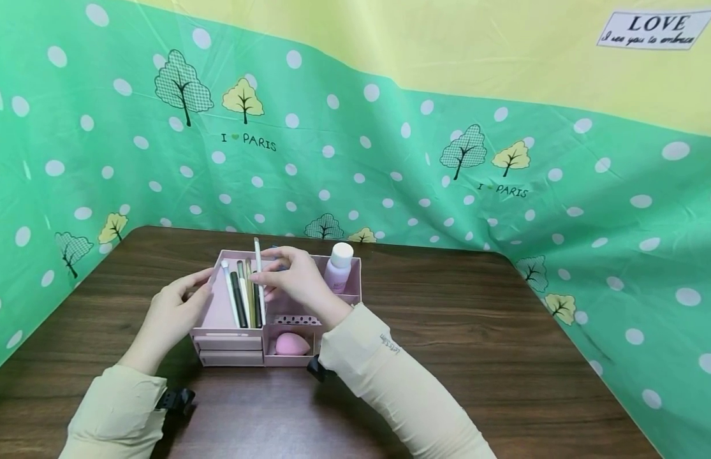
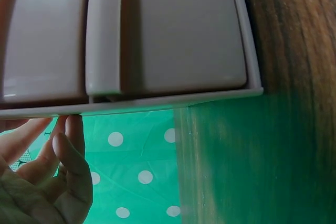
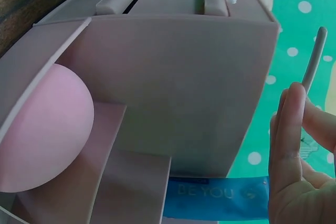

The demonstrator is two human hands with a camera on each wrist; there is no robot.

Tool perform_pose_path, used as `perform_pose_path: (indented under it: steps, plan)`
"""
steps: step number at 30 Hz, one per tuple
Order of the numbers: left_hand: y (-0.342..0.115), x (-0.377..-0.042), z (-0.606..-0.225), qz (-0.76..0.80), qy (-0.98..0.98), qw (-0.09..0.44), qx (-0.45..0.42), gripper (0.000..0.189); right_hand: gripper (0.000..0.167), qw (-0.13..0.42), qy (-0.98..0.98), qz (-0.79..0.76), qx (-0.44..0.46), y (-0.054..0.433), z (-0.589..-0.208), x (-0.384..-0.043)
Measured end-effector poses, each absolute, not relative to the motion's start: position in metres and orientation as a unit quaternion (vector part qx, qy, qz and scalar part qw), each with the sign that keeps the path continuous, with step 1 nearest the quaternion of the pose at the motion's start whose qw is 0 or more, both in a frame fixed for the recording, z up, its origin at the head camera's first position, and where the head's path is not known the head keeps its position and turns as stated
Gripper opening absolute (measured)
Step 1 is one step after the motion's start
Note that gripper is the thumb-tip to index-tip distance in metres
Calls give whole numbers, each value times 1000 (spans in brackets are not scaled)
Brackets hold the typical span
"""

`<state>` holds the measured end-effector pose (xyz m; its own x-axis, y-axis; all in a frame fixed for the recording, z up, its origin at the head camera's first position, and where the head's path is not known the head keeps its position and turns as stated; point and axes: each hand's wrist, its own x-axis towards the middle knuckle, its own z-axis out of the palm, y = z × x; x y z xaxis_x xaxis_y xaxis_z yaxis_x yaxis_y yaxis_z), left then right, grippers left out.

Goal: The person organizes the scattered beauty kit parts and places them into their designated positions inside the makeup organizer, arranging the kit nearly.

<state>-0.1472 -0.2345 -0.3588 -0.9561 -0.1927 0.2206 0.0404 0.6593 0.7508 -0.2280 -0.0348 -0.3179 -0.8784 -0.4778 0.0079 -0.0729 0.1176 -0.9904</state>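
Observation:
A pink desktop organizer stands on the table, its left compartment holding several slim makeup brushes. My right hand is over the organizer and pinches a thin white stick-like brush between thumb and fingers. That brush stands nearly upright beside the others; in the right wrist view the held stick rises above the fingertips. My left hand is at the organizer's left side, its fingertips touching the outer wall.
A white-capped bottle stands in the back right compartment. The front right cubby holds a pink makeup sponge; drawers sit at front left. A blue packet shows inside. A green dotted curtain hangs behind the wooden table.

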Motion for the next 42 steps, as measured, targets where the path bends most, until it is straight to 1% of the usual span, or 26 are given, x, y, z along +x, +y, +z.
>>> perform_pose_path:
  steps: [11,15,22,36,42]
  plan:
    - [-235,-146,-359,-413,-899,139,44,45,51,161,764,-600,-178,-43,-323,-231]
    - [-235,-147,-360,-412,-899,142,42,45,52,154,776,-584,-182,-44,-324,-231]
    - [-236,-147,-361,-416,-898,133,47,46,52,148,789,-567,-184,-46,-324,-233]
    - [-234,-147,-359,-412,-900,134,45,46,50,158,766,-595,-188,-44,-326,-233]
    - [-234,-147,-359,-412,-900,136,47,46,50,153,753,-607,-202,-38,-326,-229]
